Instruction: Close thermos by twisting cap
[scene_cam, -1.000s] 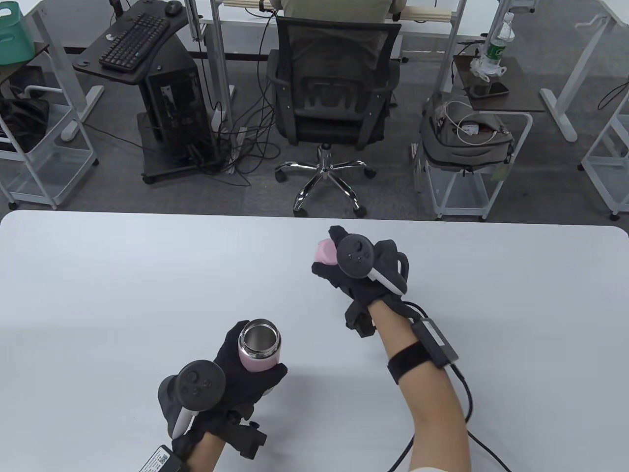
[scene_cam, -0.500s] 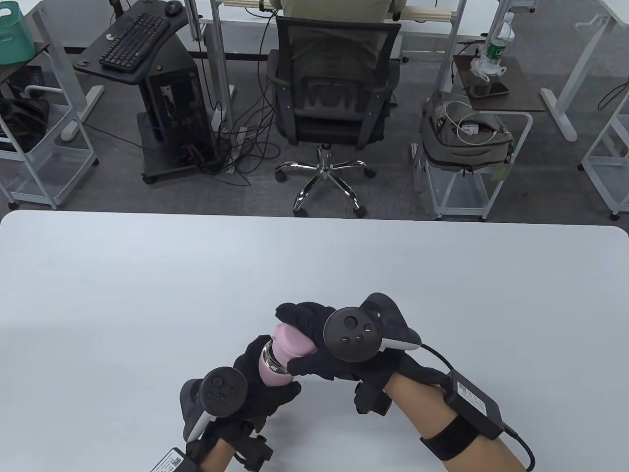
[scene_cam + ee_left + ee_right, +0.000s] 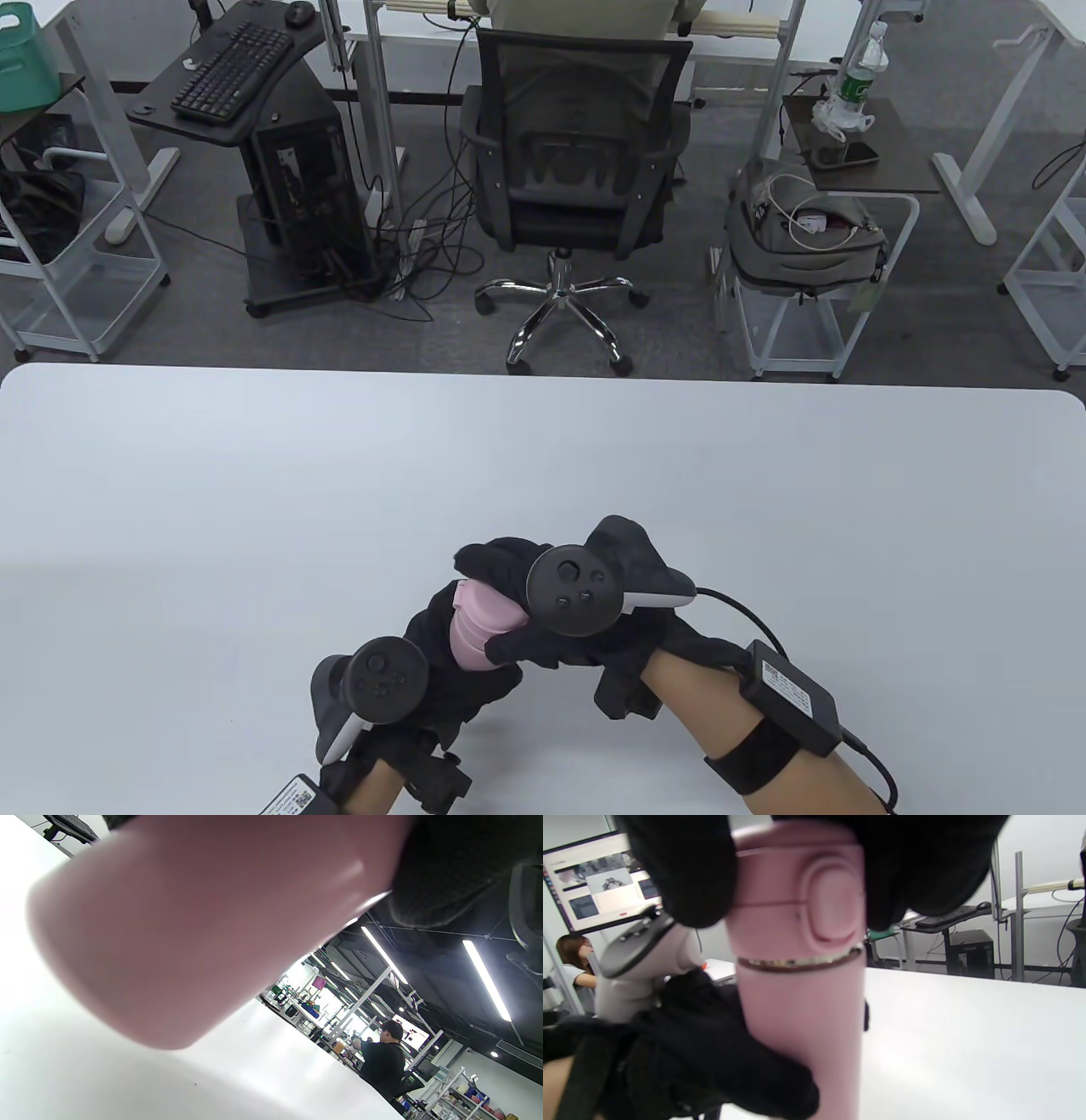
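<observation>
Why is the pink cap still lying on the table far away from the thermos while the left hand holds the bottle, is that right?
Not quite. The left hand does hold the thermos, but the cap is not lying on the table. It sits on top of the thermos, gripped by the right hand. The right wrist view shows only a thin metal ring between cap and body.

Behind the white table: black office chair centred, keyboard on a stand to its left, grey backpack on a cart to its right.
</observation>
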Available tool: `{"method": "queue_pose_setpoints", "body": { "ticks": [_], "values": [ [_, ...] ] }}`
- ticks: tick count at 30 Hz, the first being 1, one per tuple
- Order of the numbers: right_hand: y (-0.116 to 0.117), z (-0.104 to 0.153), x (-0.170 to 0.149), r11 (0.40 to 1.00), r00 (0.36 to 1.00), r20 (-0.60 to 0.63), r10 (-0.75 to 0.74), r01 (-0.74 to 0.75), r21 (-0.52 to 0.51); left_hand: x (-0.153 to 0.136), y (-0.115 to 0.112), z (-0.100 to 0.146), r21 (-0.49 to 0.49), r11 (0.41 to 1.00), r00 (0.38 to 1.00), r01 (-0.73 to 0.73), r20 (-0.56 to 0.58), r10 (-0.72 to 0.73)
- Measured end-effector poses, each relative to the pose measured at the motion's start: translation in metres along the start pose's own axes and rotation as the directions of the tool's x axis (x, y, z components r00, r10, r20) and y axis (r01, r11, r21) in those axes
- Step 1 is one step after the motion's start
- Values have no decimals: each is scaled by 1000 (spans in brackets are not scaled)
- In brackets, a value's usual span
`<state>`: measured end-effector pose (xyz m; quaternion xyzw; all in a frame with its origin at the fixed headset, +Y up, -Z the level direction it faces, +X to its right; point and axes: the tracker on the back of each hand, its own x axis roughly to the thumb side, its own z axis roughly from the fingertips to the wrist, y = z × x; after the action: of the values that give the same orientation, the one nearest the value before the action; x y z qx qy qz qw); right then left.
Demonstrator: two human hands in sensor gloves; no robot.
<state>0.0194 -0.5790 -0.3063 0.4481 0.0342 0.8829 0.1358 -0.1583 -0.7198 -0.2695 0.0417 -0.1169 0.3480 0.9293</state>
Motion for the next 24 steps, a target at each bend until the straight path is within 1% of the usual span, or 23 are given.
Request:
{"method": "queue_pose_setpoints", "body": {
  "ticks": [1,6,8,10,12,14,15,16,17,18,20,24],
  "values": [
    [0,0,0,1000,1000,-4,11,-11,-6,-1,0,0,-1,1000,1000,-1,-1,1],
    [6,1,1,990,988,-101,114,-121,-67,-2,-1,-1,-9,1000,1000,12,-3,-12],
    [8,0,3,979,975,-126,182,-192,-74,-1,-2,-1,-11,1000,1000,22,1,-22],
    [10,0,6,967,958,-162,238,-249,-54,0,-2,0,-14,1000,1000,18,1,-18],
    [10,-2,9,958,941,-187,282,-286,3,-1,-3,-1,-12,1000,1000,26,0,-26],
    [9,-1,10,963,947,-174,269,-259,82,-1,-2,-1,-5,999,999,38,1,-38],
    [7,-1,11,968,957,-153,246,-233,95,-1,-1,-1,-4,999,999,35,-1,-35],
    [5,-1,12,976,976,-95,196,-185,113,-1,0,-1,-2,1000,1000,27,-3,-27],
    [4,-2,13,980,982,-73,172,-163,112,-2,0,-1,0,1000,1000,26,-4,-26],
    [2,-3,13,984,989,-65,131,-122,128,-2,1,-1,2,1000,1000,24,-5,-24],
    [1,-4,13,983,991,-74,116,-103,152,-2,1,-1,3,1000,1000,25,-4,-25],
    [3,-7,14,980,985,-90,145,-130,150,-2,-1,0,-3,999,999,33,-6,-33]
  ]
}}
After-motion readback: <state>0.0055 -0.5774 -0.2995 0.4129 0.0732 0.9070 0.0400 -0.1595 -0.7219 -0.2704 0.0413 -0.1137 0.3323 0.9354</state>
